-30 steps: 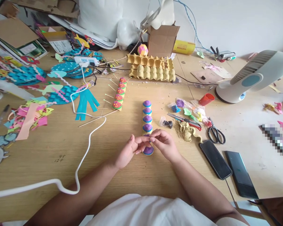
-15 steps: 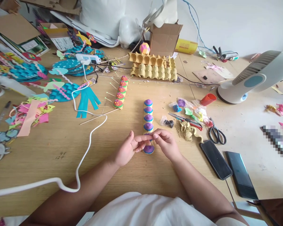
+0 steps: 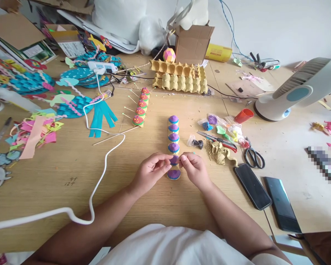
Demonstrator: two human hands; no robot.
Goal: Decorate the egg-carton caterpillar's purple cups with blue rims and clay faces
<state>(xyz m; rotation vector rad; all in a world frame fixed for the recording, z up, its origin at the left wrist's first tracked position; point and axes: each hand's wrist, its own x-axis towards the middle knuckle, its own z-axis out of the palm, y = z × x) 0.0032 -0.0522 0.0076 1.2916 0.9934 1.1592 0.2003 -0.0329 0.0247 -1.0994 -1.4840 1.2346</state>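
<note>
A row of purple-topped egg-carton cups (image 3: 173,137) runs down the middle of the wooden table. My left hand (image 3: 150,172) and my right hand (image 3: 194,168) meet over the second-nearest cup, fingertips pinched together against its purple top. The nearest purple cup (image 3: 173,174) lies between my two hands. Whatever small piece sits in the pinch is too small to name. A second row of red and green cups with pins (image 3: 141,108) lies to the upper left.
A white cable (image 3: 99,176) snakes across the left. Bags of coloured clay (image 3: 220,127), a utility knife (image 3: 217,141), scissors (image 3: 253,157), two phones (image 3: 252,186) and a fan (image 3: 298,90) lie right. Egg cartons (image 3: 179,78) and a cardboard box (image 3: 192,44) stand behind. Paper crafts (image 3: 44,110) cover the left.
My left hand has curled from a loose open pose into a pinch and both hands have drawn together onto the purple cup.
</note>
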